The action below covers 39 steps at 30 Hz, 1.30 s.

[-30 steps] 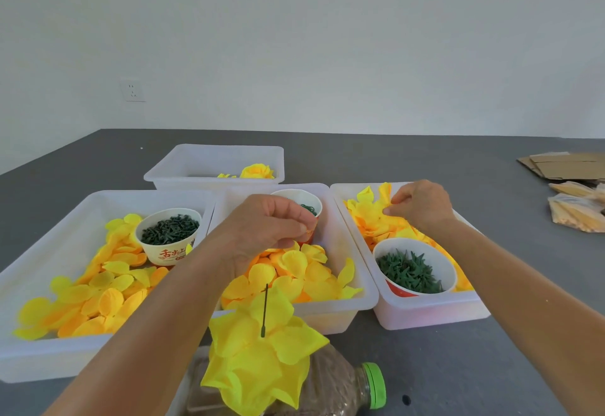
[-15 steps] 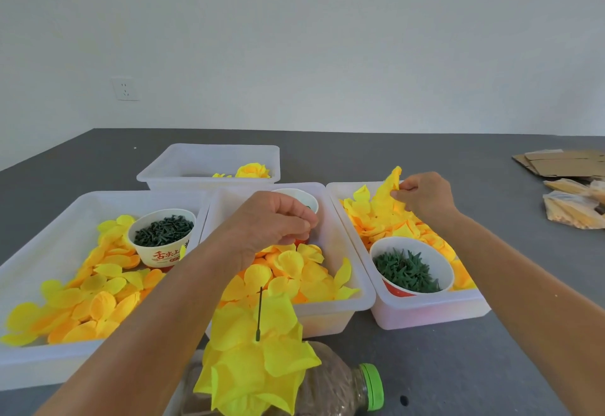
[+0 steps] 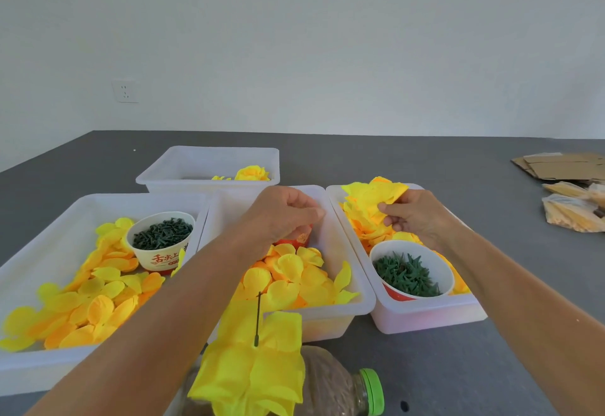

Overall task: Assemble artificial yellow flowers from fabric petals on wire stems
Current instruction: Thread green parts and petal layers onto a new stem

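Left hand (image 3: 288, 216) hides a red cup (image 3: 299, 239), fingers curled, contents unclear (can't tell). Right hand (image 3: 415, 219) pinches a yellow petal (image 3: 376, 198) above the right bin (image 3: 425, 317). Bottle (image 3: 343, 389) cut off below.

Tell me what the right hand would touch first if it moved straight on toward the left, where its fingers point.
Probably the left hand: the right hand, pinching a yellow petal, points at it across a small gap, though depth is unclear.

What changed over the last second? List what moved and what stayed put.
The right hand pinched a yellow petal piece from the right bin and lifted it toward the left hand. The left hand stayed curled above the middle bin; the bins and cups kept their places.
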{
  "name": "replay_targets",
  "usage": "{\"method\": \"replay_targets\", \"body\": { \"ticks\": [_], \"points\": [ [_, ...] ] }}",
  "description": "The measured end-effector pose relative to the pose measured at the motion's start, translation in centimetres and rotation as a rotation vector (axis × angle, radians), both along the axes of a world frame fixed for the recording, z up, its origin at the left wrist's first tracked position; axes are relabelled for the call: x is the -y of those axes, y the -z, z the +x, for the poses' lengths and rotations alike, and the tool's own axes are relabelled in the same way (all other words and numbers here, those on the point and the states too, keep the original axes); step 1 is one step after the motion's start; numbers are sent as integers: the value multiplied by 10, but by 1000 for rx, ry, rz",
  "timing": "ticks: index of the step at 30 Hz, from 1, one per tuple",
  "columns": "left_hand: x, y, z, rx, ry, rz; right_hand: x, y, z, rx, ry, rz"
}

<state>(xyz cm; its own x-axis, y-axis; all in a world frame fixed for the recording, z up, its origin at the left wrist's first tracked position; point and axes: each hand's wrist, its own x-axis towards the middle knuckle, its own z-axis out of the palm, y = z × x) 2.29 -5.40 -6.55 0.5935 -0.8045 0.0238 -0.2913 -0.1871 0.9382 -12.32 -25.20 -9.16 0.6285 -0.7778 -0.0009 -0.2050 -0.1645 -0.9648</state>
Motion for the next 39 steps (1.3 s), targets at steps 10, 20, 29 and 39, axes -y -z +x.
{"method": "replay_targets", "body": {
  "ticks": [10,20,29,39],
  "points": [
    [44,3,-4,-44,-15,39,-15,1,-12,9,-297,-93],
    [49,4,-9,-209,-10,-87,3,4,-14,-22,-209,-212],
    [44,5,-1,-299,-33,-188,12,6,0,-189,147,-633],
    [30,-1,3,-448,93,-283,11,7,7,-750,113,-840]
  ]
}}
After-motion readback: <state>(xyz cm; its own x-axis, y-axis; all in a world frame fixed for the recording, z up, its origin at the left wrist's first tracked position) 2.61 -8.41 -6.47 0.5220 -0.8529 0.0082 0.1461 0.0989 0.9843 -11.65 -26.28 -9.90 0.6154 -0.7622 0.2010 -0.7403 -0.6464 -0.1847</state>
